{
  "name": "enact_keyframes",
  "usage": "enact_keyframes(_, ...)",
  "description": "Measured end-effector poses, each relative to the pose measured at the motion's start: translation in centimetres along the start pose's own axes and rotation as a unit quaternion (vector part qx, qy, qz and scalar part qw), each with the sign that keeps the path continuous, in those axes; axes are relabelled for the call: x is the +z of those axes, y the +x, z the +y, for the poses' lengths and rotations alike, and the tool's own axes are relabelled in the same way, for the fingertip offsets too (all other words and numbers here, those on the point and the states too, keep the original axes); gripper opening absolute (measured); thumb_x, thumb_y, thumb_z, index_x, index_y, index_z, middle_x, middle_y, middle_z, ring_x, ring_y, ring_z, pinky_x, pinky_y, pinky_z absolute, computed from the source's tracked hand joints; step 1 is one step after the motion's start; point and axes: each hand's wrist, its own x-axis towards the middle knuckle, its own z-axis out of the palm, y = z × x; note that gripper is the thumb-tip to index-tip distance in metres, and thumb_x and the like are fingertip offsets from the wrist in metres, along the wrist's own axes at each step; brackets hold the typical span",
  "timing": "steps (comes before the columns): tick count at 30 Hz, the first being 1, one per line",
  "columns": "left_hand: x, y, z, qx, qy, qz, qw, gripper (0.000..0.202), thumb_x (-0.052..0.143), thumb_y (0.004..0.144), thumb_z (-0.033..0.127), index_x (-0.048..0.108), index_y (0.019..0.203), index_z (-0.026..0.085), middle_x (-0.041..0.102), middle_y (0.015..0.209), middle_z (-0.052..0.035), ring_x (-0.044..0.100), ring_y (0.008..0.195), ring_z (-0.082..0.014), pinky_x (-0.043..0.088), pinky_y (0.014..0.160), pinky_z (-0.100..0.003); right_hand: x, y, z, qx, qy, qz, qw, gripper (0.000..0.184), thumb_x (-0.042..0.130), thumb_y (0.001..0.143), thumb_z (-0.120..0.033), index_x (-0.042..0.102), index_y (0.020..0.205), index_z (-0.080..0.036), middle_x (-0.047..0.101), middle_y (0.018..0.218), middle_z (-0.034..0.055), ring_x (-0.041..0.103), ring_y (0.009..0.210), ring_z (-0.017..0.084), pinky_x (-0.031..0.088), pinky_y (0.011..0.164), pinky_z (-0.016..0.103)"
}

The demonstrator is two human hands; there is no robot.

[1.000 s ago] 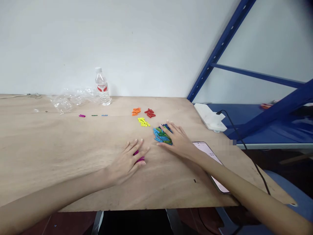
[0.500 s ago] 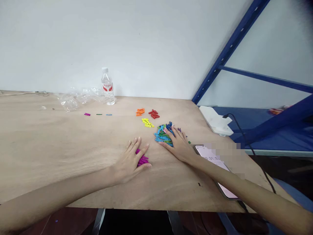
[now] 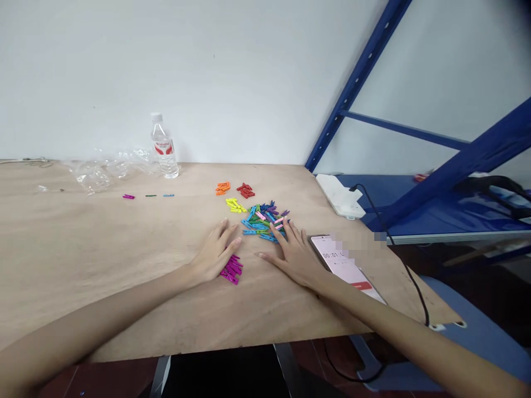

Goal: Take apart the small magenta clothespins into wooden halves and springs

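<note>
The plywood tabletop (image 3: 103, 260) spreads left of the left hand (image 3: 215, 255), whose fingers (image 3: 223, 232) lie flat and apart, with magenta clothespins (image 3: 231, 270) just beside its thumb. The right hand (image 3: 294, 257) rests with fingers spread, their tips touching a mixed pile of clothespins (image 3: 261, 223). Right of those fingers lies a phone (image 3: 338, 260). Beyond the fingertips lie yellow clothespins (image 3: 235, 205), red clothespins (image 3: 245, 190), and orange clothespins (image 3: 223, 188), then a water bottle (image 3: 164, 148) before a white wall (image 3: 207, 72), with blue steel shelving (image 3: 357, 83) at right.
</note>
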Motion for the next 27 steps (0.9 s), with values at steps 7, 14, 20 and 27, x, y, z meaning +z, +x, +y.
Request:
enact_keyframes(7, 0.0, 0.2, -0.5, -0.003, 0.003, 0.076, 0.997, 0.039, 0.032, 0.097, 0.040, 0.047, 0.129, 0.022, 0.048, 0.134, -0.0083, 0.044, 0.125, -0.0203, 0.038, 0.104, -0.037, 1.7, 4.3, -0.6, 0.032, 0.014, 0.036, 0.999, 0.083, 0.033, 0.081, -0.072, 0.025, 0.145, -0.019, 0.014, 0.152, 0.0207, 0.016, 0.137, 0.040, 0.016, 0.104, 0.061)
enact_keyframes(14, -8.5, -1.4, -8.9, -0.080, 0.060, 0.219, 0.971, 0.030, 0.054, 0.090, 0.029, 0.054, 0.117, 0.015, 0.056, 0.117, -0.0097, 0.059, 0.098, -0.0217, 0.051, 0.082, -0.042, 1.2, 5.2, -0.9, -0.002, -0.026, 0.092, 0.995, 0.079, 0.037, 0.081, -0.070, 0.034, 0.141, -0.020, 0.019, 0.151, 0.0182, 0.020, 0.137, 0.038, 0.011, 0.106, 0.061)
enact_keyframes(20, -17.9, -1.8, -16.1, -0.159, 0.072, 0.259, 0.950, 0.031, 0.054, 0.090, 0.029, 0.053, 0.117, 0.014, 0.056, 0.117, -0.0093, 0.059, 0.098, -0.0225, 0.051, 0.081, -0.042, 0.1, 5.4, -1.8, 0.000, 0.009, 0.163, 0.987, 0.078, 0.030, 0.083, -0.071, 0.042, 0.133, -0.013, 0.034, 0.144, 0.0219, 0.030, 0.134, 0.034, 0.007, 0.107, 0.060)
enact_keyframes(27, -17.5, -2.5, -14.3, -0.167, -0.002, 0.194, 0.967, 0.018, 0.052, 0.089, 0.029, 0.064, 0.095, 0.017, 0.064, 0.097, -0.0091, 0.060, 0.089, -0.0232, 0.051, 0.074, -0.039, -2.0, 5.7, -4.0, 0.054, 0.149, 0.232, 0.960, 0.059, 0.044, 0.082, -0.064, 0.054, 0.116, -0.016, 0.053, 0.128, 0.0190, 0.046, 0.122, 0.034, 0.015, 0.105, 0.062)
